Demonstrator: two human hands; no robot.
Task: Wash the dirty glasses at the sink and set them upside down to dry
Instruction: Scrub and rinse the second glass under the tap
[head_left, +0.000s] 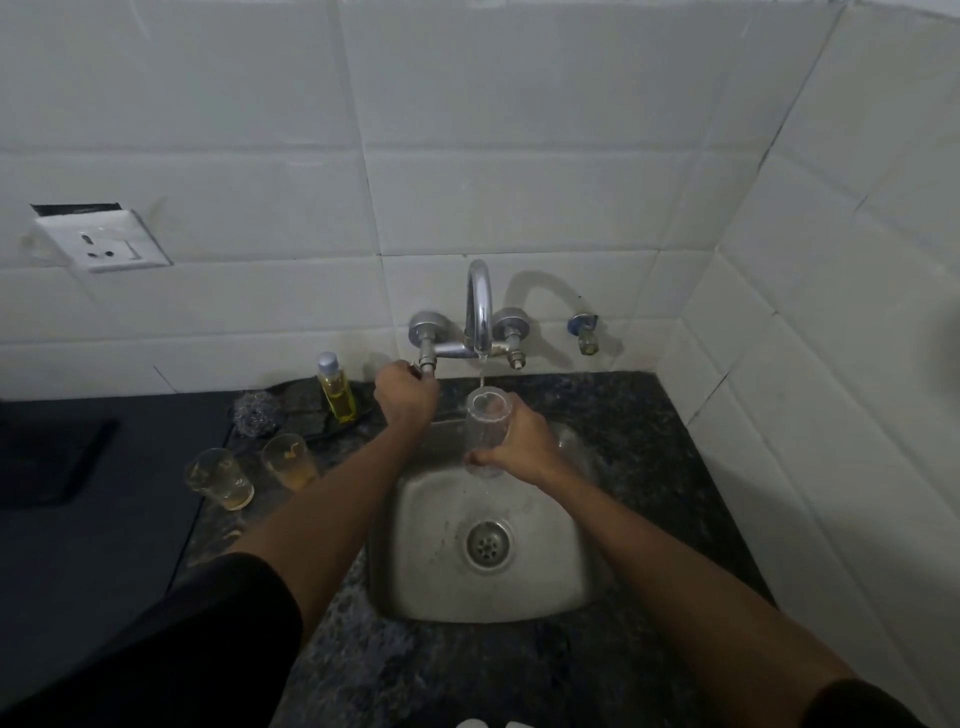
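Gripping a clear tall drinking glass (487, 431) upright under the chrome tap's (479, 312) thin stream, right hand (519, 441) over the square steel sink (545, 582). Left hand (407, 397) curled round the left tap handle. Two dirty amber-stained glasses (221, 478) stand left on speckled dark granite counter (649, 441); white tiled wall (467, 130) behind.

Glass (486, 415) in right hand (519, 441) under running tap (479, 306), left hand (407, 397) on handle (427, 366).
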